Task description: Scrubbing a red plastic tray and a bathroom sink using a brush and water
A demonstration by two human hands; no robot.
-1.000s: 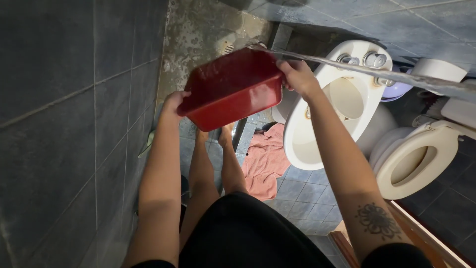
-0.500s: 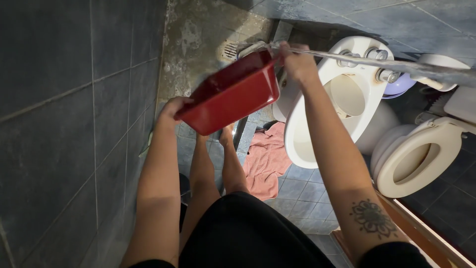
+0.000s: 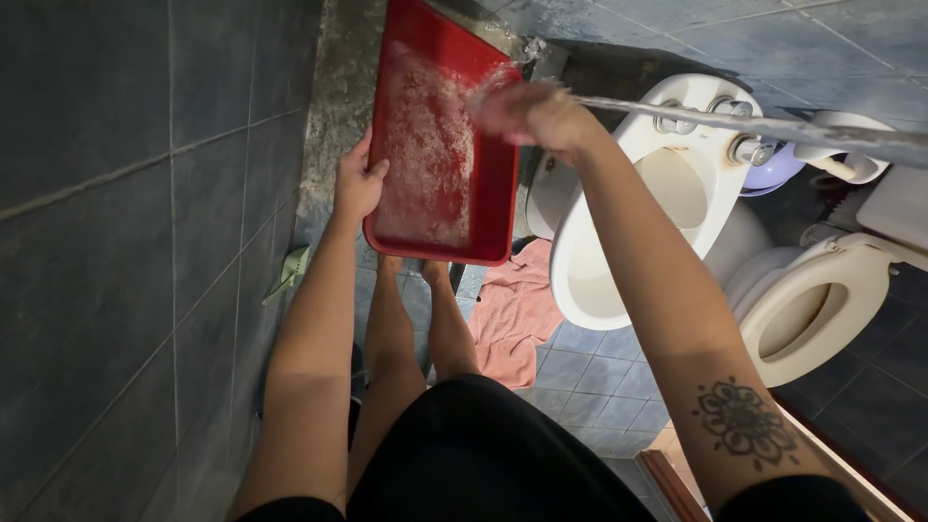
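Red tub (image 3: 440, 145) tilted on edge over wet shower floor (image 3: 338, 106), inside facing you. Left hand (image 3: 358, 184) clamps its left rim; right hand (image 3: 527, 111), blurred, grip unclear, rubs upper inside wall. Keep left grip firm; direct runoff away from pink towel (image 3: 517, 314).

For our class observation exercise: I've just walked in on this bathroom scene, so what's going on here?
A person stands in a tiled bathroom and holds a red plastic tub tipped so that its open side faces them. The left hand grips the tub's left rim. The right hand, blurred, is at its upper right edge, where a stream of water arrives from the right. The tub's inside looks wet and foamy. A white bidet, a toilet and a pink towel on the floor lie beside the person.
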